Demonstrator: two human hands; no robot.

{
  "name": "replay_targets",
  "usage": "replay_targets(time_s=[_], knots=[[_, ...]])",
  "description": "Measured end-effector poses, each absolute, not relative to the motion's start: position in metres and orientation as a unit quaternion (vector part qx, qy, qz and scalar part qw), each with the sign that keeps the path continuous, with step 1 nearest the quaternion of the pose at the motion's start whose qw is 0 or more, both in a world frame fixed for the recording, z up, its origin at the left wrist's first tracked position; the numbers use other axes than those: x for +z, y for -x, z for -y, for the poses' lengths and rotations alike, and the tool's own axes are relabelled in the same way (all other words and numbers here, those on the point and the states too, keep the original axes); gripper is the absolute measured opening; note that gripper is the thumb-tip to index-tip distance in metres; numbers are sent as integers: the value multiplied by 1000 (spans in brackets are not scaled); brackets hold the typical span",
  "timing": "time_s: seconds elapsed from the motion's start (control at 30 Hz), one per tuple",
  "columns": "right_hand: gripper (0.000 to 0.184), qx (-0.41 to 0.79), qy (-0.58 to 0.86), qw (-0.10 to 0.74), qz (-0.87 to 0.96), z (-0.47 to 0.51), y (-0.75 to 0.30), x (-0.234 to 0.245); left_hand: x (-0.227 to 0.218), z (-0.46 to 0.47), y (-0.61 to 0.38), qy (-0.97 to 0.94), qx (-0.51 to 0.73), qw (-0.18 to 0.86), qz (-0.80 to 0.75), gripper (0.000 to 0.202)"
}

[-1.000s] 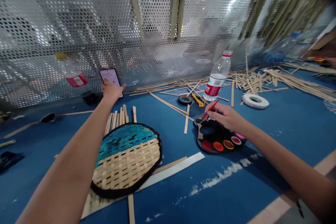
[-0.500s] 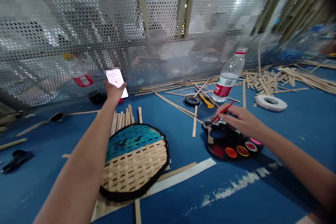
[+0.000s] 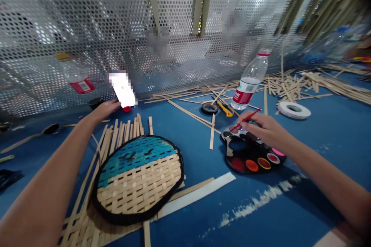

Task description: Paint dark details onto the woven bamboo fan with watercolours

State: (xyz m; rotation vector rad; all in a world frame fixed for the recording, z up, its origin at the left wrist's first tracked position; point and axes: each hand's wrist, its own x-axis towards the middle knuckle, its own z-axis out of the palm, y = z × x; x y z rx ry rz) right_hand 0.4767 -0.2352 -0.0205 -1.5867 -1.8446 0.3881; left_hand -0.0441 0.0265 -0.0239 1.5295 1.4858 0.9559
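My right hand point(image 3: 263, 125) pinches a thin red paintbrush point(image 3: 249, 115), its tip down in a well of the black paint palette point(image 3: 239, 152). The palette holds red, orange, pink and other colours. My left hand point(image 3: 108, 109) has its fingers stretched out beside the lower left edge of a phone point(image 3: 123, 89); whether they touch it I cannot tell. The phone leans upright with its bright screen facing me, a red cap-like piece point(image 3: 126, 109) at its foot. Between my arms lies a round woven bamboo panel point(image 3: 142, 181), black-rimmed, its upper part painted blue with dark marks.
Behind the blue table point(image 3: 191, 216) stands a perforated metal screen point(image 3: 116, 15). A water bottle point(image 3: 246, 85), black tape point(image 3: 210, 108), a yellow cutter point(image 3: 225, 110), white tape point(image 3: 294, 110) and bamboo strips point(image 3: 286, 87) lie beyond the palette. A spoon point(image 3: 34, 136) lies far left.
My left hand has let go of the phone's body and drawn left and down to its lower edge. My right hand keeps the brush at the palette. The view has shifted slightly.
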Motion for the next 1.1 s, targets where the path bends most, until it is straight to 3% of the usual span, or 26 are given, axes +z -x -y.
replay_targets(time_s=[0.17, 0.4, 0.67, 1.1], knots=[[21, 193, 624, 365, 663, 237, -478, -21, -29, -18, 58, -544, 414, 448, -576, 35], [32, 292, 638, 385, 599, 235, -471, -24, -29, -14, 62, -500, 453, 481, -560, 32], [33, 280, 661, 441, 538, 236, -471, -25, -27, -11, 60, -489, 460, 496, -551, 29], [32, 283, 650, 419, 567, 239, -471, -23, -26, -11, 60, -473, 471, 501, -551, 27]])
